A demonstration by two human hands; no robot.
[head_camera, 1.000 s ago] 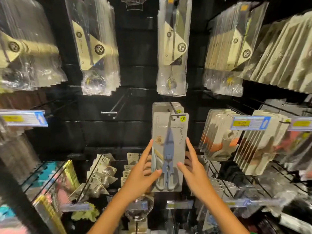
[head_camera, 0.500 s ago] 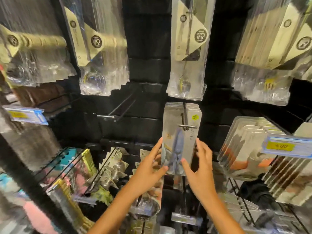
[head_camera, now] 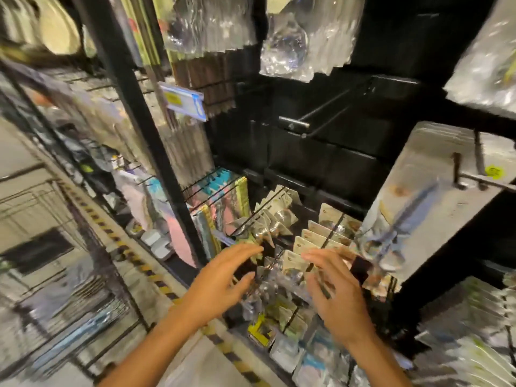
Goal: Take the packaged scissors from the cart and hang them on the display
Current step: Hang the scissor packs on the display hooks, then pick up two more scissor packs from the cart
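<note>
Hanging now: the packaged scissors [head_camera: 413,202] are hanging on a black display hook [head_camera: 474,178] at the right of the head view, at the front of a stack of like packs.
Scissors' look: a pale grey card is tilting in the frame, carrying blue-grey blades that are pointing up toward the hook and looped handles at the lower end; a small orange mark is sitting near the upper left of the card and a round yellow sticker [head_camera: 493,171] near the hook.
Left hand [head_camera: 220,283]: it is hovering with fingers spread and loosely curved, gripping nothing, well to the left of the scissors pack and in front of the lower pegs.
Right hand [head_camera: 335,291]: it is hovering with fingers spread and relaxed, gripping nothing, just below and left of the pack's lower corner; whether a fingertip is touching the card cannot be told through the blur.
Hands together: they are standing apart, palms facing the display, with small carded goods [head_camera: 315,236] showing between them.
Writing: motion blur is smearing all print; the yellow sticker's marks and the card's text are not readable.
Price tag [head_camera: 183,103]: a blue-edged holder with a yellow label is hanging at upper left, its figures unreadable.
Empty hook [head_camera: 312,121]: a bare black peg is jutting out above the hands, left of the scissors.
Floor [head_camera: 117,236]: a yellow-and-black striped strip is running along the base of the display.
</note>
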